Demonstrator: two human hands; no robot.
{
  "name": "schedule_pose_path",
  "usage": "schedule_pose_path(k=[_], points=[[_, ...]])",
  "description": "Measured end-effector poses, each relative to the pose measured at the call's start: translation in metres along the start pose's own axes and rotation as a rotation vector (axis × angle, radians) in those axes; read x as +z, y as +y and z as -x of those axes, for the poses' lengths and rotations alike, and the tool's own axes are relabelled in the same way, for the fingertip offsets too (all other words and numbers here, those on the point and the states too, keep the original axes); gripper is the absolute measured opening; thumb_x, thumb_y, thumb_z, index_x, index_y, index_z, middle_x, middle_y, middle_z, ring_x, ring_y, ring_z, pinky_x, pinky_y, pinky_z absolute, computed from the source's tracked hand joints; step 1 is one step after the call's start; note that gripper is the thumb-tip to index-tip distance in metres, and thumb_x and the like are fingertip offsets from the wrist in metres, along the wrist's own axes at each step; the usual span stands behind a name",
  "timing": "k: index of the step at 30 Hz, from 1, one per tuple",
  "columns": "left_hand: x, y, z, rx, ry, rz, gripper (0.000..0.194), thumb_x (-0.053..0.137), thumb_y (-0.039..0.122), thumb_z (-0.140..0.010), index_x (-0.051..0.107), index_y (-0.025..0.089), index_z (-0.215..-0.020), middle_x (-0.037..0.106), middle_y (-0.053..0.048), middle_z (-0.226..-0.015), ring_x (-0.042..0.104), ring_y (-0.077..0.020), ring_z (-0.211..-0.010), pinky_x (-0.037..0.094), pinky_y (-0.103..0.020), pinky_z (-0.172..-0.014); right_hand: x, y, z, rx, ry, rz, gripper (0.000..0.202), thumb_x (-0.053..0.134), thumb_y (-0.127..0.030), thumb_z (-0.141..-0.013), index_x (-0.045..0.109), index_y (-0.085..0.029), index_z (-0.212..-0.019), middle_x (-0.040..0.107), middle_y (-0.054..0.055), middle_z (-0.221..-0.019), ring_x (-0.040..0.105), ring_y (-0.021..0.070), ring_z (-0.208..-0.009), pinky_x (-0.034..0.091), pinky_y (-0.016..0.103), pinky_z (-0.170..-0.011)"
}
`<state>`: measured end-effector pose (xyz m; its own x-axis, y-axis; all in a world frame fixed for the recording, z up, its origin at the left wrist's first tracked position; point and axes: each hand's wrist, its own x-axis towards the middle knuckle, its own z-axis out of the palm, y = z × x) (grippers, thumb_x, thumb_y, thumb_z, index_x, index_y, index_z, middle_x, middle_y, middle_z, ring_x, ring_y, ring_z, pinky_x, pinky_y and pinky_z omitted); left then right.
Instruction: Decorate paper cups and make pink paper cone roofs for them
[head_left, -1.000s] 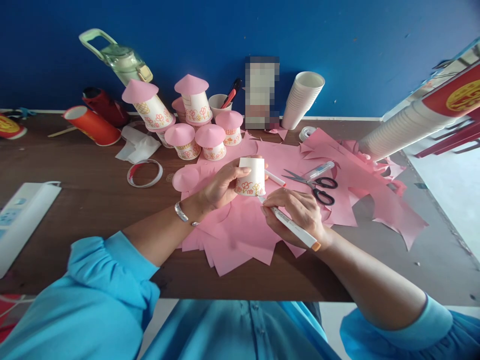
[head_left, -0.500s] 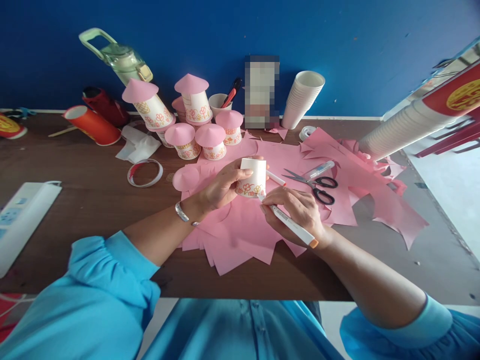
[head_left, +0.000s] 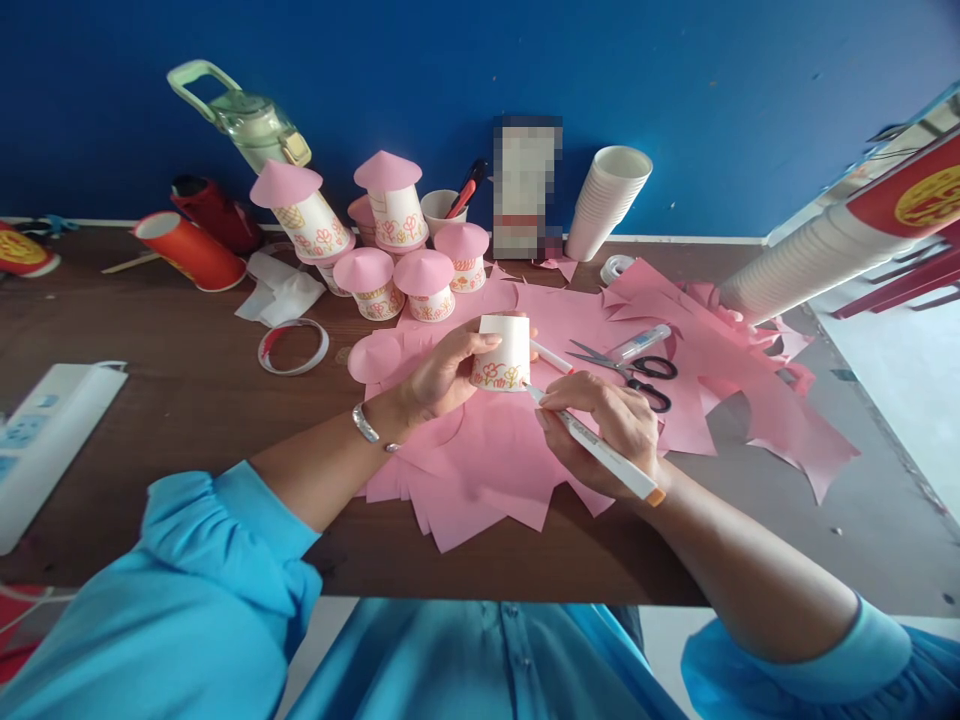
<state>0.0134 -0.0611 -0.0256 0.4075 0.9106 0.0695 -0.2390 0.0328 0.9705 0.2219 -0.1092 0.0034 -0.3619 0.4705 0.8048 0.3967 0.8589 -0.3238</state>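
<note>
1 cup, upside down above the paper: likely light, crushable, best pinched softly near its base; left fingers grip it, right fingers a marker.

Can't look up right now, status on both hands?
Left hand gripping cup. Right hand holding marker, tip at cup's base. Scissors beyond right hand.
</note>
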Motion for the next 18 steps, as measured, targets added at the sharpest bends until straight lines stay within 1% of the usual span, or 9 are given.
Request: schedule_pose_path(k=[3, 5, 7, 9, 10, 12, 13, 15, 18], points=[[-0.002, -0.003, -0.003, -0.091, -0.049, 0.181, 0.034, 0.057, 0.048, -0.095, 0.070, 0.020, -0.107, 0.076, -0.013, -0.113, 0.070, -0.0316, -0.114, 0.060, -0.051, -0.100, 0.001, 0.002, 0.001, 0.052, 0.018, -0.006, 0.023, 0.067, -0.006, -0.088, 0.063, -0.025, -0.100, 0.073, -0.001, -0.079, 0.073, 0.0153, -0.067, 0.061, 0.026, -0.063], [-0.008, -0.008, -0.004, -0.060, -0.017, 0.163, 0.029, 0.066, 0.050, -0.091, 0.070, 0.023, -0.102, 0.076, -0.012, -0.114, 0.068, -0.0324, -0.117, 0.059, -0.053, -0.100, 0.002, 0.002, 0.002, 0.067, 0.012, -0.027, 0.021, 0.067, -0.007, -0.090, 0.063, -0.024, -0.101, 0.074, -0.001, -0.080, 0.075, 0.0156, -0.069, 0.062, 0.026, -0.065], [-0.012, -0.014, -0.005, -0.010, 0.028, 0.117, 0.029, 0.080, 0.047, -0.082, 0.070, 0.026, -0.097, 0.076, -0.008, -0.118, 0.065, -0.0322, -0.121, 0.059, -0.052, -0.101, 0.003, 0.001, 0.003, 0.062, -0.009, -0.054, 0.019, 0.067, -0.009, -0.091, 0.063, -0.024, -0.101, 0.075, -0.001, -0.081, 0.077, 0.0161, -0.072, 0.063, 0.026, -0.065], [-0.013, -0.016, -0.005, 0.016, 0.041, 0.102, 0.029, 0.083, 0.048, -0.081, 0.071, 0.026, -0.096, 0.075, -0.007, -0.118, 0.064, -0.0324, -0.122, 0.059, -0.051, -0.100, 0.004, 0.000, 0.004, 0.048, -0.030, -0.077, 0.017, 0.067, -0.010, -0.092, 0.063, -0.024, -0.101, 0.076, 0.000, -0.082, 0.080, 0.0171, -0.076, 0.064, 0.025, -0.067], [-0.012, -0.015, -0.005, 0.014, 0.032, 0.104, 0.029, 0.078, 0.052, -0.085, 0.072, 0.025, -0.097, 0.075, -0.008, -0.116, 0.064, -0.0326, -0.121, 0.060, -0.051, -0.098, 0.004, -0.001, 0.004, 0.042, -0.038, -0.085, 0.017, 0.067, -0.011, -0.093, 0.063, -0.024, -0.102, 0.077, 0.001, -0.083, 0.081, 0.0177, -0.079, 0.064, 0.025, -0.068], [-0.006, -0.011, -0.004, -0.014, 0.006, 0.128, 0.039, 0.063, 0.060, -0.095, 0.074, 0.023, -0.102, 0.075, -0.011, -0.111, 0.067, -0.0329, -0.115, 0.061, -0.051, -0.094, 0.004, -0.001, 0.004, 0.031, -0.041, -0.103, 0.018, 0.068, -0.011, -0.093, 0.064, -0.024, -0.104, 0.078, 0.001, -0.086, 0.082, 0.0192, -0.084, 0.066, 0.027, -0.070], [-0.003, -0.008, -0.003, -0.040, -0.005, 0.149, 0.043, 0.061, 0.062, -0.096, 0.074, 0.022, -0.106, 0.075, -0.012, -0.111, 0.068, -0.0327, -0.113, 0.061, -0.050, -0.094, 0.004, -0.001, 0.005, 0.027, -0.041, -0.115, 0.019, 0.068, -0.011, -0.092, 0.064, -0.024, -0.105, 0.078, 0.002, -0.086, 0.083, 0.0199, -0.085, 0.067, 0.027, -0.071], [0.002, -0.002, 0.000, -0.079, 0.000, 0.186, 0.048, 0.069, 0.063, -0.091, 0.074, 0.022, -0.114, 0.075, -0.012, -0.112, 0.069, -0.0322, -0.109, 0.061, -0.047, -0.091, 0.005, -0.001, 0.006, 0.020, -0.046, -0.139, 0.020, 0.069, -0.009, -0.092, 0.064, -0.023, -0.105, 0.078, 0.003, -0.086, 0.083, 0.0213, -0.088, 0.067, 0.028, -0.072], [0.005, 0.003, 0.003, -0.108, 0.022, 0.211, 0.053, 0.079, 0.057, -0.084, 0.071, 0.023, -0.124, 0.076, -0.010, -0.113, 0.070, -0.0301, -0.106, 0.060, -0.042, -0.086, 0.005, -0.001, 0.006, 0.004, -0.061, -0.164, 0.019, 0.069, -0.008, -0.092, 0.063, -0.021, -0.105, 0.079, 0.006, -0.087, 0.083, 0.0227, -0.088, 0.068, 0.030, -0.072]])
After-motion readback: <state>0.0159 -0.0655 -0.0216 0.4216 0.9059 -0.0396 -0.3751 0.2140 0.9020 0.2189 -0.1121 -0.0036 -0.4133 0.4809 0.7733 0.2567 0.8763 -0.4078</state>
